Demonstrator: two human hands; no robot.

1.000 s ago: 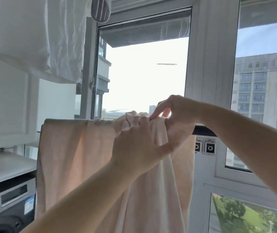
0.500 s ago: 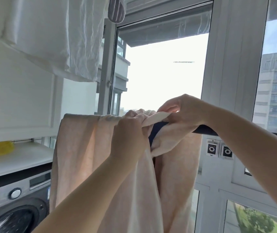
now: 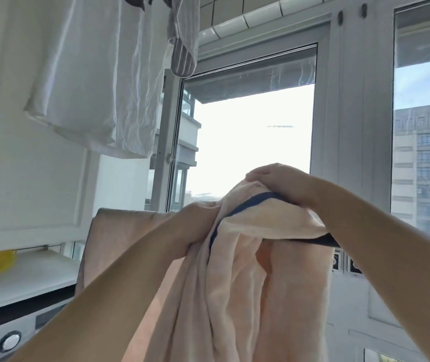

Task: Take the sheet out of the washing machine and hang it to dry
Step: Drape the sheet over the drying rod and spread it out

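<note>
pale pink sheet [image 3: 240,296] draped over a dark rail [image 3: 321,241], left hand [image 3: 195,226] gripping bunched fabric left of the rail's bare end, right hand [image 3: 279,182] gripping its blue-edged fold above, washing machine [image 3: 7,335] below left

We face hard daylight pouring through the window [image 3: 250,142], its sky blown out to white glare. Below it the sheet [image 3: 234,296] glows, backlit. Frame lines bow at the edges; detail looks soft throughout.
</note>
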